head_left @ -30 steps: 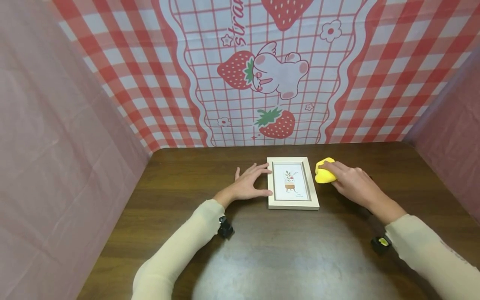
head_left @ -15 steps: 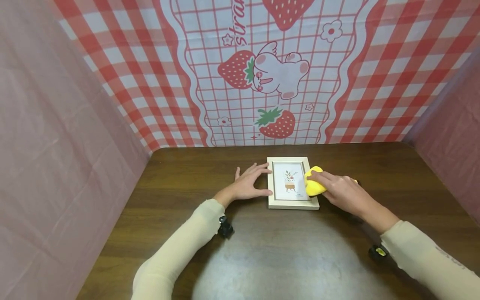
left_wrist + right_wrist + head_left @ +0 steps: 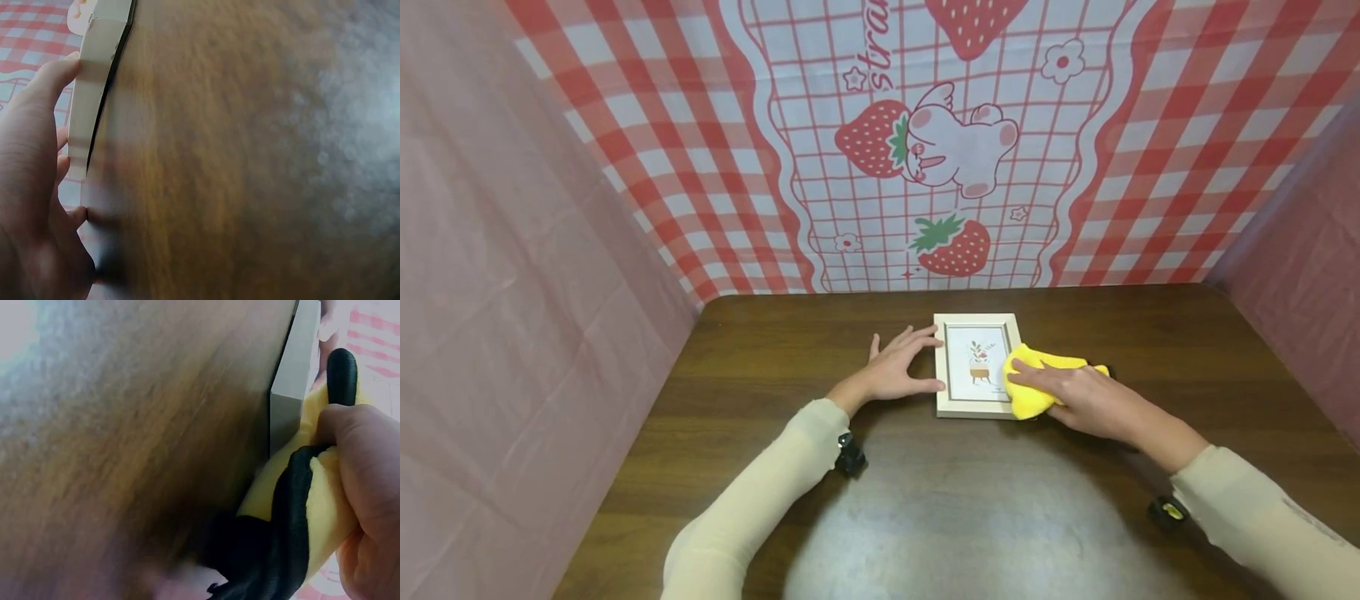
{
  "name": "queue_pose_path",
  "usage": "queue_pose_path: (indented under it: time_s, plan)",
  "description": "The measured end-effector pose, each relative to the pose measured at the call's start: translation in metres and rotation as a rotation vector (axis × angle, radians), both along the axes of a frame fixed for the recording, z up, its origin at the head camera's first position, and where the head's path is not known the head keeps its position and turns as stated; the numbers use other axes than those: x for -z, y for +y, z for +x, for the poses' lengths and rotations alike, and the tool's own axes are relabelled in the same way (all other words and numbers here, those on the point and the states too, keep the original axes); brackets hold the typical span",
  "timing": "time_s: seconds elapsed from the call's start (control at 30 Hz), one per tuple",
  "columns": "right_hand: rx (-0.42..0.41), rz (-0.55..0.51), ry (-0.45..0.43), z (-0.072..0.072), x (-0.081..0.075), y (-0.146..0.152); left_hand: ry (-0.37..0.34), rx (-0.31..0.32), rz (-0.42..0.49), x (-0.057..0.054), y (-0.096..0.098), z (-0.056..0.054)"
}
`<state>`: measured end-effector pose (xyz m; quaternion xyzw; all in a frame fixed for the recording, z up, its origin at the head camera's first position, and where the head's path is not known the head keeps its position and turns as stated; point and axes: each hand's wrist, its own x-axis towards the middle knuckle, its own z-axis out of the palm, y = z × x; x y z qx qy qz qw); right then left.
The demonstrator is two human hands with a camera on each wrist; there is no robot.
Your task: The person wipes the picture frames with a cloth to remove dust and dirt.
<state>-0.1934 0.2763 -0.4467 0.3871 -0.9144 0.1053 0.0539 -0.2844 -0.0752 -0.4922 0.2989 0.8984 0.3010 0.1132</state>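
Note:
A cream picture frame [image 3: 976, 354] with a potted-plant print lies flat on the table. My left hand [image 3: 897, 368] rests along its left side, fingers and thumb spread and their tips at the border. The left wrist view shows that hand [image 3: 28, 156] beside the frame's pale side [image 3: 95, 81]. In my right hand [image 3: 1101, 402] is a soft yellow cloth [image 3: 1028, 406], bunched over the lower right border of the frame. The right wrist view shows black strips on the cloth [image 3: 328, 512], with the thumb and fingers pinching it next to the frame's corner.
The brown wooden table [image 3: 940, 500] carries a bright glare near its front. A red-and-white checked strawberry cloth [image 3: 917, 208] hangs behind it. Pink cloth walls [image 3: 527, 317] close off the left and right sides.
My right hand has brought the yellow cloth leftward from beside the frame onto its right border, then down along it, the cloth spreading out more. My left hand and the frame stay put.

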Motion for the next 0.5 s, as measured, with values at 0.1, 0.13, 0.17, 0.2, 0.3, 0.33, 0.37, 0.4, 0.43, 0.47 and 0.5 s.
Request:
queue_pose_path:
  time_s: [0.1, 0.13, 0.17, 0.2, 0.3, 0.33, 0.37, 0.4, 0.43, 0.47, 0.5]
  plan:
    - [-0.02, 0.01, 0.004, 0.002, 0.0, 0.0, -0.011, -0.003, 0.002, -0.002, 0.001, 0.001]
    - [-0.026, 0.011, 0.011, 0.002, 0.001, 0.0, -0.012, -0.004, 0.003, -0.001, 0.001, 0.001]
    - [-0.031, 0.009, 0.02, 0.003, 0.001, 0.0, -0.013, -0.004, 0.005, 0.0, 0.001, 0.0]
    - [-0.037, 0.007, 0.028, 0.003, 0.002, 0.0, -0.014, -0.005, 0.006, 0.001, 0.001, -0.001]
    - [-0.046, 0.002, 0.054, 0.004, 0.003, 0.0, -0.014, 0.0, 0.011, 0.005, 0.0, -0.002]
    - [-0.049, 0.001, 0.061, 0.004, 0.004, 0.0, -0.013, 0.001, 0.012, 0.005, 0.0, -0.003]
    - [-0.049, 0.001, 0.064, 0.005, 0.004, 0.0, -0.015, 0.001, 0.012, 0.006, 0.0, -0.004]
    - [-0.05, 0.001, 0.064, 0.004, 0.004, 0.0, -0.016, 0.001, 0.012, 0.007, 0.0, -0.004]
    - [-0.049, 0.002, 0.062, 0.004, 0.004, 0.0, -0.018, 0.001, 0.012, 0.008, 0.0, -0.005]
    - [-0.047, 0.003, 0.057, 0.004, 0.004, 0.0, -0.018, 0.0, 0.01, 0.009, 0.0, -0.006]
    - [-0.045, 0.004, 0.052, 0.004, 0.005, 0.0, -0.021, 0.001, 0.007, 0.007, 0.001, -0.005]
